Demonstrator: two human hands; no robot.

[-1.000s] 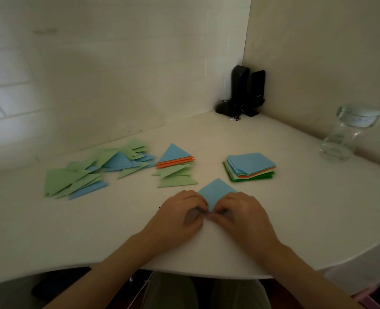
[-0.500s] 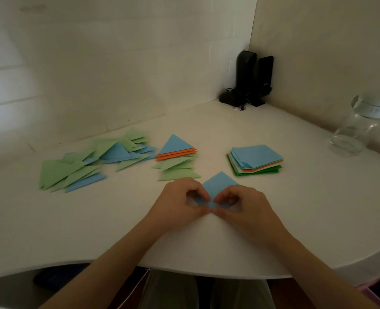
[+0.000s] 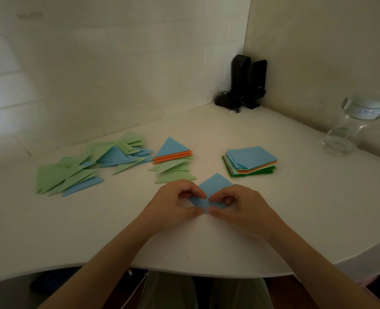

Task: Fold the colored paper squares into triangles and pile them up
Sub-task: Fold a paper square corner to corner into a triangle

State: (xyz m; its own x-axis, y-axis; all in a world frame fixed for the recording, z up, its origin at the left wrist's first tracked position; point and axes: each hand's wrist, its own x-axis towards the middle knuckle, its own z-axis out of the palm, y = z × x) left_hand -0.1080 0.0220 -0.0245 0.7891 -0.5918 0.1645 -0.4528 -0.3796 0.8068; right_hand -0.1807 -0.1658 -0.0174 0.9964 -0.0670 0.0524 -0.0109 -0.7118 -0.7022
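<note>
Since half a second ago, both hands have been drawn a little closer to the body and the near corner of the blue square [image 3: 213, 188] has been lifted slightly, while the far corner has stayed flat on the white table [image 3: 285, 215]. Only the head view is given. In it the sheet is seen lying as a diamond, one diagonal running from 6 to 12 o'clock, with the far tip at 12 o'clock from the fingertips. The near corner is pinched from either side: by thumb and forefinger of the left hand [image 3: 173, 206] at 9 o'clock and by thumb and forefinger of the right hand [image 3: 242, 207] at 3 o'clock, the other fingers being curled. Both hands are judged equally near, so the fold is expected to be carried straight away toward 12 o'clock, corner onto corner. The pile of triangles [image 3: 173, 159] lies at 11 o'clock from the hands, a looser scatter of triangles [image 3: 84, 168] at 10 o'clock, and the stack of unfolded squares [image 3: 250, 160] at 1 o'clock. A label is borne by the glass jar [image 3: 351, 128] at 2 o'clock, but its writing cannot be read; small print on the black speakers [image 3: 249, 81] is likewise too small to read.
</note>
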